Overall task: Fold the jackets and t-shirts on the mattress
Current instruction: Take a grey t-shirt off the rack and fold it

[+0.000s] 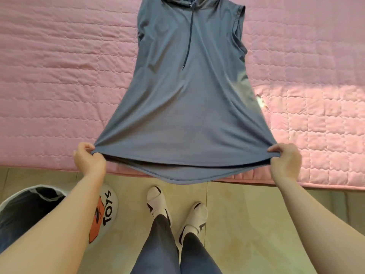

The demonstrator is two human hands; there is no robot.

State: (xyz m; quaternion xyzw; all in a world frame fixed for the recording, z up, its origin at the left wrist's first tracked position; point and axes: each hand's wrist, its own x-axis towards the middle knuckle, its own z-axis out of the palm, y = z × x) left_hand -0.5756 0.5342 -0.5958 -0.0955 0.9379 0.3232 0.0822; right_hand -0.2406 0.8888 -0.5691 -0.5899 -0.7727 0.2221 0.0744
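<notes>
A grey-blue sleeveless hooded top (187,91) with a dark drawstring lies stretched lengthwise on the pink quilted mattress (59,76), its hood at the far top edge of the view. Its hem is lifted and hangs over the mattress's near edge. My left hand (88,158) pinches the hem's left corner. My right hand (285,161) pinches the right corner. The hem is pulled taut between both hands.
A white laundry basket (110,204) printed "TOYS", with dark cloth inside, stands on the wooden floor at the lower left. My legs and feet in white slippers (158,200) stand close to the mattress edge. Sunlight falls on the mattress at the right.
</notes>
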